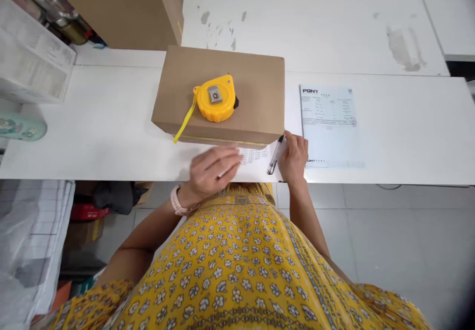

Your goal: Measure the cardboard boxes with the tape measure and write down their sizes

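Holding left hand (215,168) loosely open at the worktop's (408,132) front edge, before a cardboard box (256,90) bearing a tape measure (215,98); curling right hand (293,158) beside a clear-barrelled pen (275,157) near that edge; cannot tell whether gripping.

It looks like an office or stockroom: a worn white surface (408,127) carries cardboard boxes (258,87), a yellow tape measure (218,109), a pen (274,158) and a printed sheet (326,144) headed PONY, above a grey tiled floor (389,236).

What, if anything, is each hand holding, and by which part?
The left hand shows nothing held. The right hand is at the far end of the pen; whether it grips it cannot be told.
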`<state>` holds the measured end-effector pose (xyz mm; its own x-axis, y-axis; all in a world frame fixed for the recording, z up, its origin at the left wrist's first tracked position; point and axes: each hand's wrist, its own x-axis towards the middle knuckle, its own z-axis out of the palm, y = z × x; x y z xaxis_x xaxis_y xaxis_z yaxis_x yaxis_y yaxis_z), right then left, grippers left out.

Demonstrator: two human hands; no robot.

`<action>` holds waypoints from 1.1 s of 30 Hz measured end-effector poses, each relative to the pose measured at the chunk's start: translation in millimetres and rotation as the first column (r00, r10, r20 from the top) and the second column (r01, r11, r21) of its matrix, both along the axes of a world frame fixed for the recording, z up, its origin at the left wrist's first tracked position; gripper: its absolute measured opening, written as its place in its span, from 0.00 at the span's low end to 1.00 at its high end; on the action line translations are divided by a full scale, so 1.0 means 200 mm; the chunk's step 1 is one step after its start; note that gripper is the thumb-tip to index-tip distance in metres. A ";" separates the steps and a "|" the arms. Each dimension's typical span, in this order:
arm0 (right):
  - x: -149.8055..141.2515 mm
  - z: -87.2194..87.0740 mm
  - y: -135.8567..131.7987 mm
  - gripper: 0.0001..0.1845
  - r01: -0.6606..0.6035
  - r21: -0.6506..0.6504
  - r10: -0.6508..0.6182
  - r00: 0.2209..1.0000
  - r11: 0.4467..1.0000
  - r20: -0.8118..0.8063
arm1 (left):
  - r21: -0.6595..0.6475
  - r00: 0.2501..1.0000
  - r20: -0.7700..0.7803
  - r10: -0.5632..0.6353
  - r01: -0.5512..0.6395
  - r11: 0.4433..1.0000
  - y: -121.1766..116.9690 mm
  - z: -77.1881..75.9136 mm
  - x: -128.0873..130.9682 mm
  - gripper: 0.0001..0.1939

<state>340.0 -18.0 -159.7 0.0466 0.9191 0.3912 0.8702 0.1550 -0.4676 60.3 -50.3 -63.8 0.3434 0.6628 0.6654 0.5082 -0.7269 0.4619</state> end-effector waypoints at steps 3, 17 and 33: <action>0.00 0.01 0.00 0.29 0.074 0.039 -0.071 0.995 0.997 -0.064 | 0.081 0.966 -0.011 0.258 -0.256 0.963 0.16 0.19 -0.07 0.16; -0.34 0.42 -0.37 0.16 -0.219 -0.073 0.047 0.497 0.973 -0.866 | -0.402 0.999 0.014 -0.048 0.050 0.914 0.07 0.36 0.03 0.30; -0.09 0.69 -0.01 0.23 -0.200 0.019 0.060 0.201 0.980 -0.978 | -0.583 0.870 0.453 0.193 0.125 0.802 0.29 0.54 -0.56 0.29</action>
<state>322.3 -19.2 -21.5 0.2002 0.9783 0.0539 -0.3044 0.1144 -0.9456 -52.0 7.6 44.8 0.0651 0.9739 0.2174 0.1313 -0.2244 0.9656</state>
